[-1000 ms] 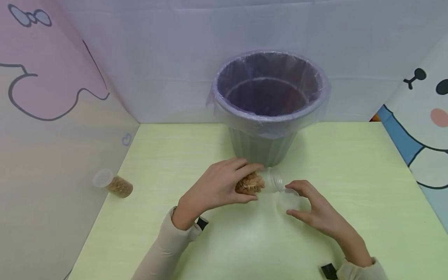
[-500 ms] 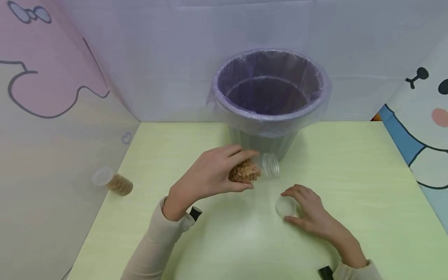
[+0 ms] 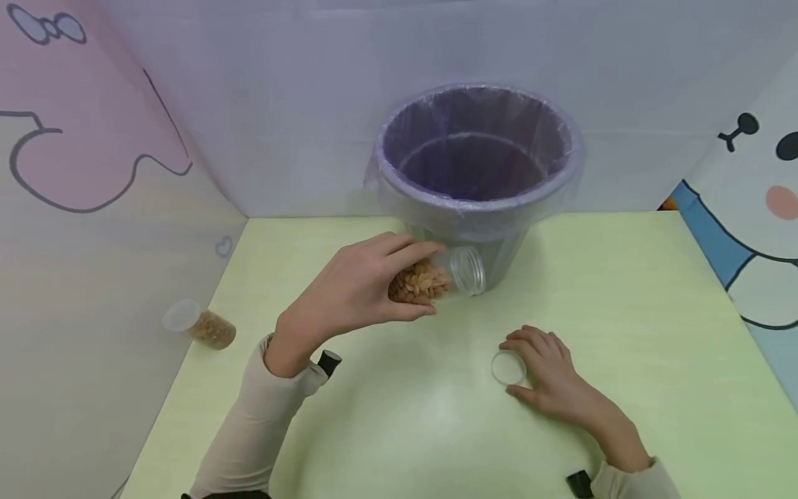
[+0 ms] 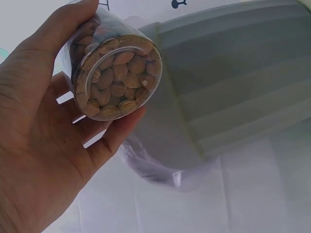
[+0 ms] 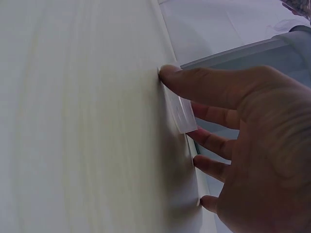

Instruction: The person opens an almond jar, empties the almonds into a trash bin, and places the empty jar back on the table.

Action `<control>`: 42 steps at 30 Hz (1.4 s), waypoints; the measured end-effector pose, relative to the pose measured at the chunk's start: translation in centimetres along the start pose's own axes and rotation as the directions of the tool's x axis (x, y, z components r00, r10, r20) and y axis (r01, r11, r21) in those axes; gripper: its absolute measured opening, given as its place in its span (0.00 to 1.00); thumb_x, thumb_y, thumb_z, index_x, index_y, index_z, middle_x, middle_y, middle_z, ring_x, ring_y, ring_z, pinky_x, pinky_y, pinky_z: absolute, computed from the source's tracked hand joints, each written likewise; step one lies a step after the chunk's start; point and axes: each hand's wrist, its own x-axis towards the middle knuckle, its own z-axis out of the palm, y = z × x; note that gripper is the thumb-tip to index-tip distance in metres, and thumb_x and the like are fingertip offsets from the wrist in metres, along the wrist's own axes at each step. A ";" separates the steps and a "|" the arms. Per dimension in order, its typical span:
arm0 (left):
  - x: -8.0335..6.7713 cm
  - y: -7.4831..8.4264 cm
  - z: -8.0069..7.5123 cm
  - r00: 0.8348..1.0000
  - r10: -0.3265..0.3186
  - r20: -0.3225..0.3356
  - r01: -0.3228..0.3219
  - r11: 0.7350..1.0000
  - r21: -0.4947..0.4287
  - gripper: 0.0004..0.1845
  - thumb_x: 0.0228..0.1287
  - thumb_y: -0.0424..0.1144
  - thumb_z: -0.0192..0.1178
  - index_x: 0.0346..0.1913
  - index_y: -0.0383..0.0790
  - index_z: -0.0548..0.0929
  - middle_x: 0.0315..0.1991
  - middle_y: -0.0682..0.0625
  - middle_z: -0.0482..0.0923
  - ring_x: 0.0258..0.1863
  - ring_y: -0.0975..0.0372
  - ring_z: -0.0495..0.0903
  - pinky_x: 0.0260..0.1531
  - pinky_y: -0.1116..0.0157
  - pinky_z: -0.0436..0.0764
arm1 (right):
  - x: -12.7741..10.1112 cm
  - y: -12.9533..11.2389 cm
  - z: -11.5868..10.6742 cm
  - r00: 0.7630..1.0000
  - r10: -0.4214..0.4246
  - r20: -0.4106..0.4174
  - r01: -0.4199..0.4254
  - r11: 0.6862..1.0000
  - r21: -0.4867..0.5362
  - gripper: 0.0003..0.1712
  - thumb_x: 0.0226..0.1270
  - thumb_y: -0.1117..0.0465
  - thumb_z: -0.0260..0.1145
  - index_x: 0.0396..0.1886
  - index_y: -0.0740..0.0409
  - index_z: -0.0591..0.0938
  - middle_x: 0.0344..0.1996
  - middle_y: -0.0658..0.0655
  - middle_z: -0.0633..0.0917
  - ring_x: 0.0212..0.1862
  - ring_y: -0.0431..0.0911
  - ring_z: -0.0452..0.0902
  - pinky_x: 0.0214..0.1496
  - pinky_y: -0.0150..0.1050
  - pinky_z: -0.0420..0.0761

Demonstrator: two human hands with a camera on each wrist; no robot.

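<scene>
- Two hands work over the pale green table [image 3: 623,291], each on a different piece of one container.
- The left hand [image 3: 349,291] grasps a clear jar [image 3: 436,277] of almonds, fingers and thumb curled round its body; the jar is held off the table, tilted nearly on its side, its open threaded mouth pointing right toward the bin.
- In the left wrist view the jar's [image 4: 114,68] base faces the camera, packed with almonds, thumb above and fingers below (the grip looks firm).
- The right hand [image 3: 548,374] rests on the table, well apart from the jar, its fingers lightly curled round a clear round lid [image 3: 508,367] that lies flat on the surface.
- The right wrist view shows the thumb and fingertips [image 5: 170,75] touching the lid's [image 5: 181,114] edge.
- A purple bin [image 3: 476,173] lined with a clear plastic bag stands just behind the jar.
- A second jar [image 3: 199,326] with brown contents lies at the table's left edge, against the wall.
</scene>
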 end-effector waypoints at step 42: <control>4.5 -3.7 -8.4 0.997 -0.062 0.043 0.056 0.989 0.137 0.38 0.60 0.57 0.75 0.71 0.48 0.78 0.46 0.51 0.79 0.37 0.58 0.75 0.37 0.59 0.77 | 3.1 -0.5 -6.5 0.962 -0.016 -0.273 0.049 0.992 0.116 0.20 0.73 0.75 0.62 0.59 0.55 0.83 0.56 0.54 0.85 0.59 0.36 0.77 0.61 0.16 0.68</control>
